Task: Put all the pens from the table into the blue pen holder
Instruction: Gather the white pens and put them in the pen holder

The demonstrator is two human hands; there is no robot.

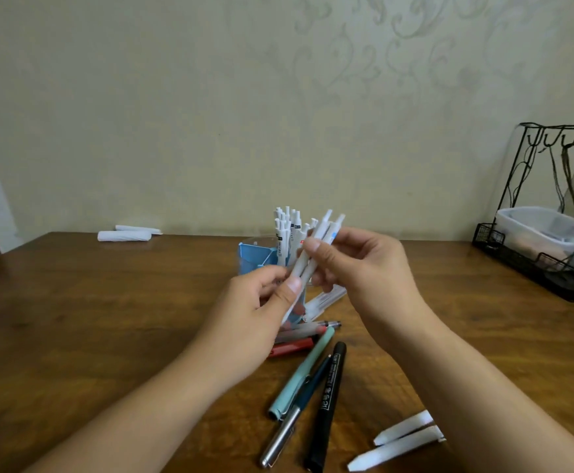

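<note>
I see soft, even, dimmish indoor light, faint shadows, slight overall blur, and wide-angle bending at edges.

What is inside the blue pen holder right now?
Several white pens stand upright in the blue pen holder, tops above its rim. The left hand and right hand, gripping more white pens, cover its front, so the lower contents are hidden.

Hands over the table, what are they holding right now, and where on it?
Both grip a small bundle of white pens: the left hand pinches its lower end, the right hand holds its middle, above the blue pen holder.
</note>
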